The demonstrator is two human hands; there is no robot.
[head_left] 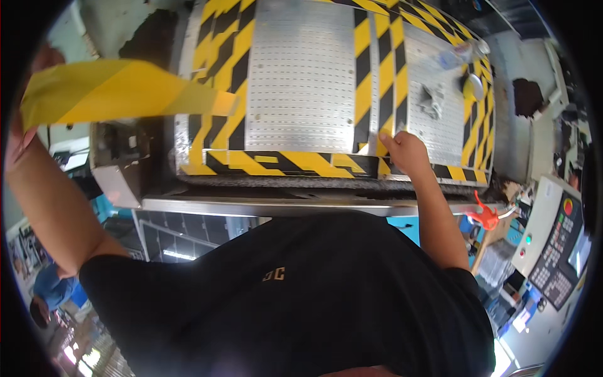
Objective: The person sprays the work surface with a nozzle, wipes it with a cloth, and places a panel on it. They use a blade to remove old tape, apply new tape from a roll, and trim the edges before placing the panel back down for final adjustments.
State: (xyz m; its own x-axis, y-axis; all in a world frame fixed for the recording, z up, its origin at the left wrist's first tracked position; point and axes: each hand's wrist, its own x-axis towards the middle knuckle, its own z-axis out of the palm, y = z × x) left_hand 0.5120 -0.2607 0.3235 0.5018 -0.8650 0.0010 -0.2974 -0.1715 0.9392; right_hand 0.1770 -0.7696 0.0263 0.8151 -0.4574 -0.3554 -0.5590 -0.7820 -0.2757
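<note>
1. The left hand [22, 135], partly lost in the dark rim, grasps one end of a wide, glossy yellow strip with darker diagonal bands [125, 91].
2. From this hand the strip runs rightward; its far end lies over the yellow-and-black striped tape border [242, 53]. Whether that end touches the surface, I cannot tell.
3. To the right of the strip's end, between the two hands, lies a silver perforated metal plate [304, 78].
4. The right hand [407, 152] rests at the lower end of the striped tape column just right of that plate, fingers curled, thumb pointing left. Whether it pinches anything, I cannot tell.
5. Beyond the right hand, slightly to its right, a crumpled grey piece [431, 102] lies on a second silver perforated plate [418, 66]; farther off is a clear plastic bottle [453, 56].
6. Right of the right hand and nearer the body is a red-orange spray trigger [483, 215].
</note>
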